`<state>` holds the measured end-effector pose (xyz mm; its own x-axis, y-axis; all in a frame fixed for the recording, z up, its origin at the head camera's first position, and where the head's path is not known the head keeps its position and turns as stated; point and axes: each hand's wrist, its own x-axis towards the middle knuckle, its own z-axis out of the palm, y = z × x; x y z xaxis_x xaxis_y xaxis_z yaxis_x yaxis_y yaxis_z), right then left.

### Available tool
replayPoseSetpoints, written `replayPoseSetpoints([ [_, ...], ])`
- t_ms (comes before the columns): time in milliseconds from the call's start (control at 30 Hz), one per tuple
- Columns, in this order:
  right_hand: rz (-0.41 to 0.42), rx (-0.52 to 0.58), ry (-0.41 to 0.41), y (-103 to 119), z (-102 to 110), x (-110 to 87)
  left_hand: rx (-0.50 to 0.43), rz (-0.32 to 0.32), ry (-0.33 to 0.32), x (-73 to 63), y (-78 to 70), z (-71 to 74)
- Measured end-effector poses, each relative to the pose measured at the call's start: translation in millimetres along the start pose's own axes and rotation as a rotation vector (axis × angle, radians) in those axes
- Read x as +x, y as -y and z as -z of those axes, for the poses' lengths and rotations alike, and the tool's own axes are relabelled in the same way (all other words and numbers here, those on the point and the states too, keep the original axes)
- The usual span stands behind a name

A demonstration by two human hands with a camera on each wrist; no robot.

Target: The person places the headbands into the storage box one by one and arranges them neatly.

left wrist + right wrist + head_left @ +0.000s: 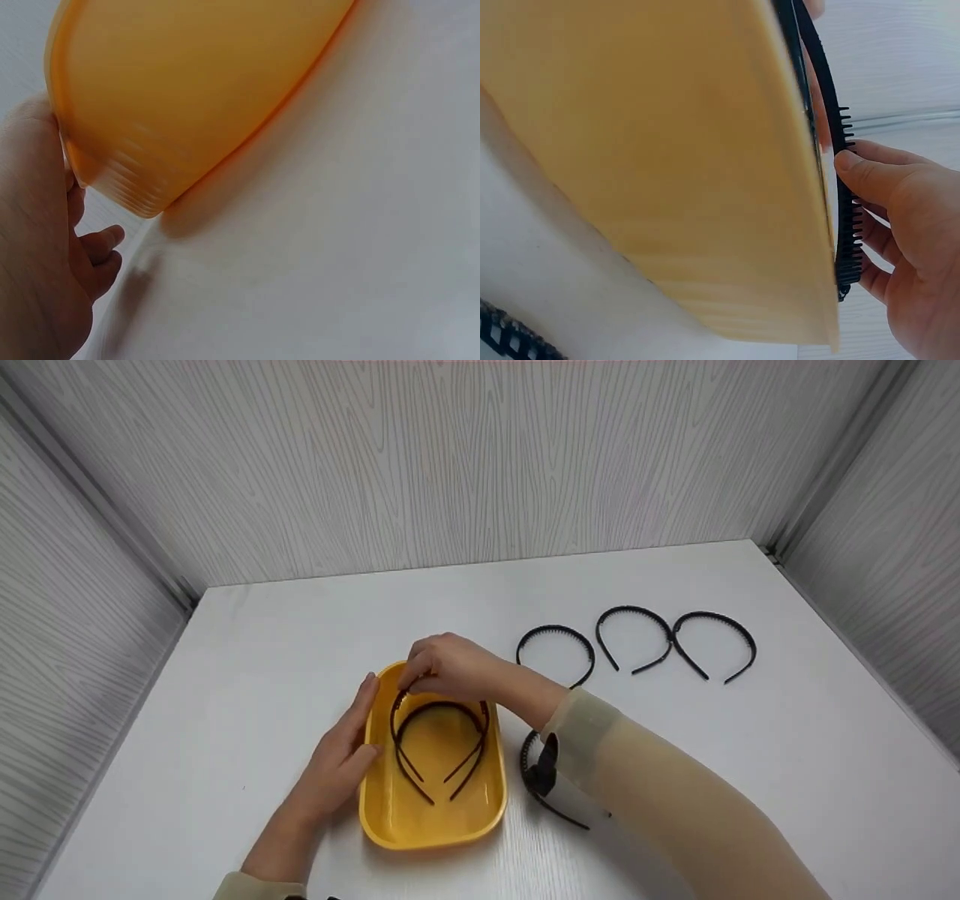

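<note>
A yellow tub [431,840] sits on the table, and my left hand [337,769] holds its left side, thumb at the rim and fingers along the outer wall. With my right hand [454,667] I pinch the top of a black toothed headband [845,199] between thumb and fingers, at the far end of the tub. Its two ends point toward me inside the tub. Beneath it another black headband [442,705] lies in the tub, partly overlapped by the held one. My right hand covers part of the held band's top in the head view.
More black headbands lie right of the tub: one [555,628] partly behind my forearm, two touching ones, left [634,609] and right [716,616], farther back, and one [555,810] partly under my right sleeve [660,780]. Pale wood-grain panels [480,465] bound the white table [225,720].
</note>
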<state>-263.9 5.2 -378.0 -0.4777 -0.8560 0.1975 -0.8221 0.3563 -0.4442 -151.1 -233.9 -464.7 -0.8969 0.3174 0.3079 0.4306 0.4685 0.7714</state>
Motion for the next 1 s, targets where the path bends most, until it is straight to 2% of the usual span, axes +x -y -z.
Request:
replayPoseSetpoints([
  [500,0.016,-0.060,0.043,0,-10,2.0,-0.016,0.010,0.000,-0.5,0.2,-0.1],
  [1000,0.028,-0.070,0.074,-1,-21,3.5,-0.005,-0.004,0.000,-0.3,-0.9,-1.5],
])
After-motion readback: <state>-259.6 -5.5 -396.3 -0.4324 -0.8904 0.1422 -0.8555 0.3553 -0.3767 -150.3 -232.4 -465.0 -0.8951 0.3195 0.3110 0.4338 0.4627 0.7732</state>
